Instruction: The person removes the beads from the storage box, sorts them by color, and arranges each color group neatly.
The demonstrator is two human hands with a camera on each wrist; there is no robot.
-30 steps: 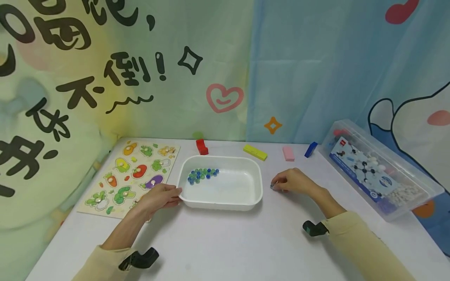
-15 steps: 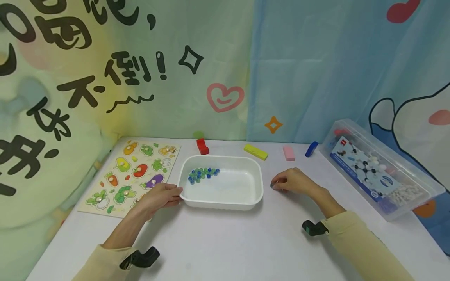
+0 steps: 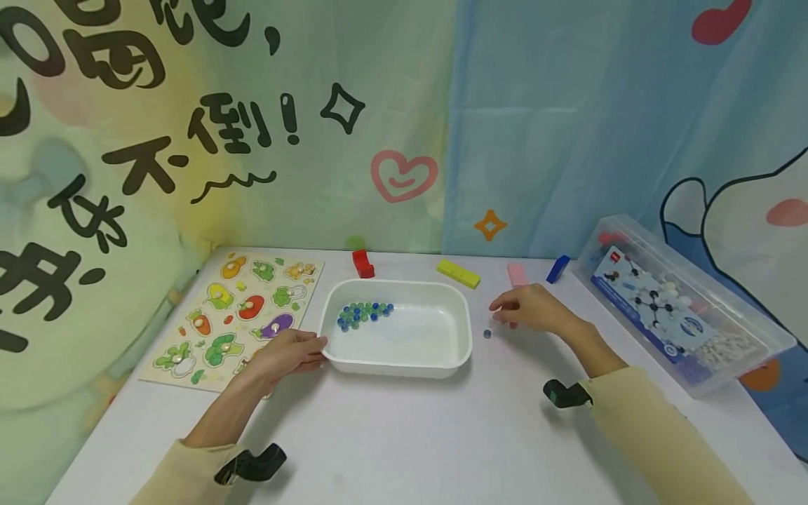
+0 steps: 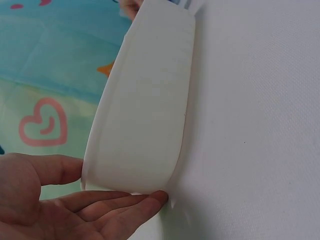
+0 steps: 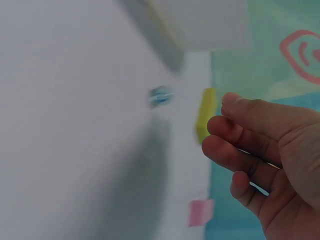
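Observation:
A white tray stands mid-table with a cluster of blue and green marbles in its far left part. My left hand pinches the tray's near left corner. In the left wrist view the thumb lies on the rim of the tray and the fingers reach under it. A single blue marble lies on the table just right of the tray. My right hand hovers behind and to the right of it, loosely curled and holding nothing. The right wrist view shows the marble blurred, apart from the fingers.
A wooden vegetable puzzle board lies left of the tray. Along the back edge sit a red block, a yellow block, a pink block and a blue block. A clear lidded box lies at the right.
My right hand let go of the blue marble and lifted back and to the right; the marble now lies bare on the table. The left hand and tray have not moved.

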